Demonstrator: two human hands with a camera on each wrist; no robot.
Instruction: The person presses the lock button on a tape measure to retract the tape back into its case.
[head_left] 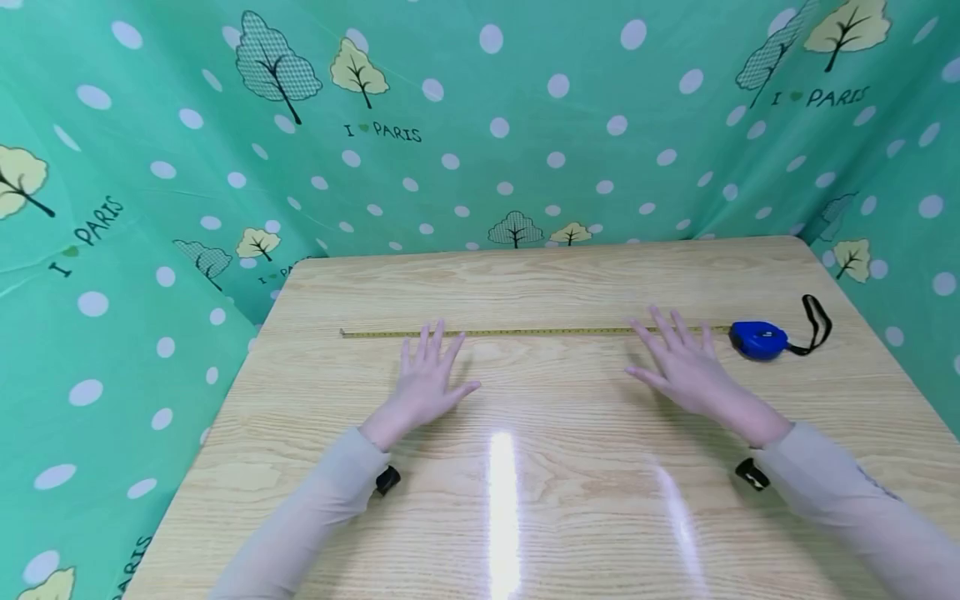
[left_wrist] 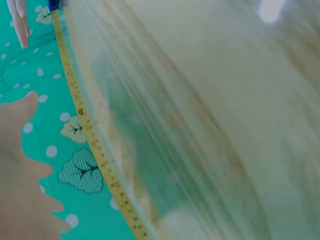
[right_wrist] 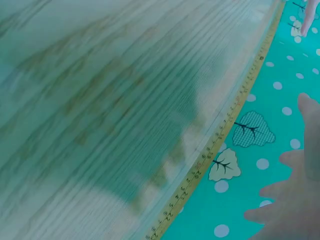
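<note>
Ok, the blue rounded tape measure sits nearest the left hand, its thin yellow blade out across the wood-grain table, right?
Not quite: the head view shows the blue rounded tape measure nearest the right hand, its yellow blade out across the wood-grain table.

Left hand (head_left: 423, 387), right hand (head_left: 692, 379) hide stretches of tape blade (head_left: 540, 332) (numerals (head_left: 577, 331) too small in head view); sleeves (head_left: 311, 504) cropped below.

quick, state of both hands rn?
Left hand: open and spread, holding nothing, near the long, thin yellow measuring-tape blade.
Right hand: open and spread, holding nothing, near the rounded blue tape-measure case.
</note>
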